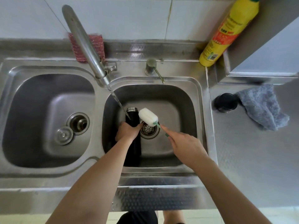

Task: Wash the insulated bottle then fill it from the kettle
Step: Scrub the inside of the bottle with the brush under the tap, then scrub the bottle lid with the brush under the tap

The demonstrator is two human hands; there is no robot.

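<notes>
The black insulated bottle (132,117) stands upright in the right sink basin (182,110) with its steel mouth uncovered. My left hand (128,130) is wrapped around its body. Water from the faucet (84,41) streams down onto the bottle just below the mouth. My right hand (184,143) holds the green handle of a bottle brush; its white sponge head (148,117) hovers just right of the bottle's mouth, outside the bottle. The black lid (225,102) rests on the counter to the right. No kettle is in view.
The left basin (40,118) holds a drain and a loose plug (63,135). A yellow detergent bottle (226,33) stands at the back right. A grey cloth (263,107) lies by the lid. A red scrub pad (97,47) leans behind the faucet, and a soap dispenser (152,67) sits behind the right basin.
</notes>
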